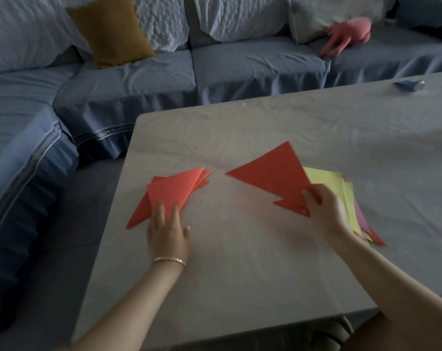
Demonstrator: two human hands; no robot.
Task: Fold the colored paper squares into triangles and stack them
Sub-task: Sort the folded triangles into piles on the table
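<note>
A loose stack of red folded triangles (171,192) lies on the left part of the grey table (240,274). My left hand (168,230) rests flat on the stack's near edge with straight fingers. My right hand (325,212) pinches a corner of a red paper sheet (273,174) and holds it tilted above the table. Under and behind that hand sits a pile of unfolded squares (346,196), yellow-green on top, with purple and red edges showing below.
A blue sofa wraps the table's far and left sides, with a mustard cushion (111,31) and a pink soft toy (346,34) on it. A small blue object (409,85) lies near the table's far right edge. The table's front edge is close to me.
</note>
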